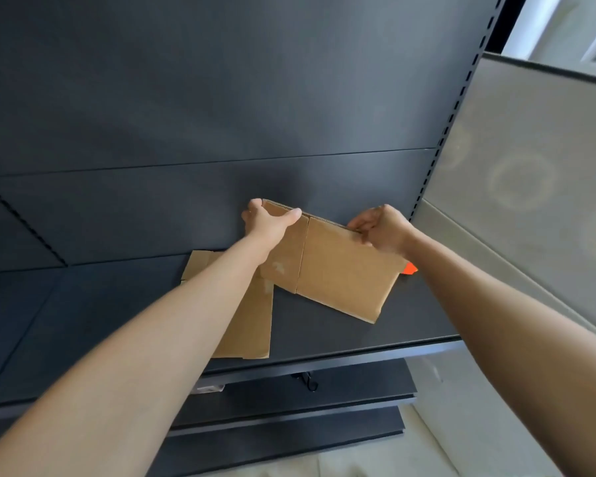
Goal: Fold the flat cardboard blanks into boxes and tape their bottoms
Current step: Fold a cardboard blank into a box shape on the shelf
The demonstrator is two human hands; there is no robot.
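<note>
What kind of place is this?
Likely a shop or stockroom: dark metal shelf, slotted upright and plain back panel, as in retail racking. One cardboard blank lies on it; the held blank hangs above.

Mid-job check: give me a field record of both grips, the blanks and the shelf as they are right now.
held blank: flat, tilted, above the shelf; not yet folded
left grip: holds its upper left corner, thumb on the near face
right grip: pinches its upper right edge
second blank: lies flat on shelf, partly under left forearm
orange thing: mostly hidden behind held blank; cannot tell what it is
tape on held blank: none visible
</note>
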